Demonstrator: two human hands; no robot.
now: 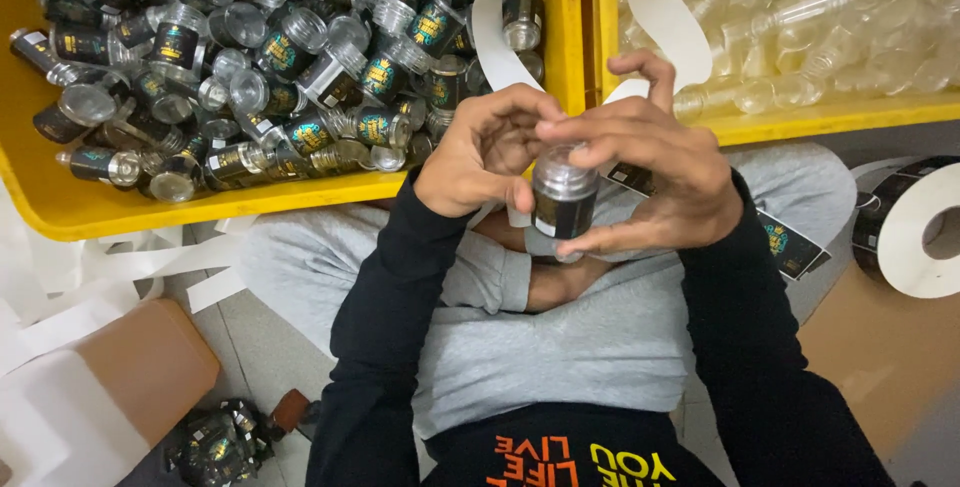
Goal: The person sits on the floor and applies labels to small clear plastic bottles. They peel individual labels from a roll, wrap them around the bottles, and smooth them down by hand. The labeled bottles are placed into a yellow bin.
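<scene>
My left hand (487, 152) and my right hand (650, 172) meet above my lap around one small clear plastic bottle (562, 197) with a black label wrapped on its body. The right hand cradles the bottle from the side and below. The left hand's fingers press at its top and label edge. A white strip of label backing paper (660, 17) loops up from behind my hands. Black labels (790, 247) on that strip lie across my right thigh.
A yellow tray (70, 212) at the upper left holds several labelled bottles (290, 47). A second yellow tray (830, 119) at the upper right holds several bare clear bottles (800, 17). A label roll (915, 232) sits at the right, a brown box (140, 367) and crumpled labels (215, 442) at the lower left.
</scene>
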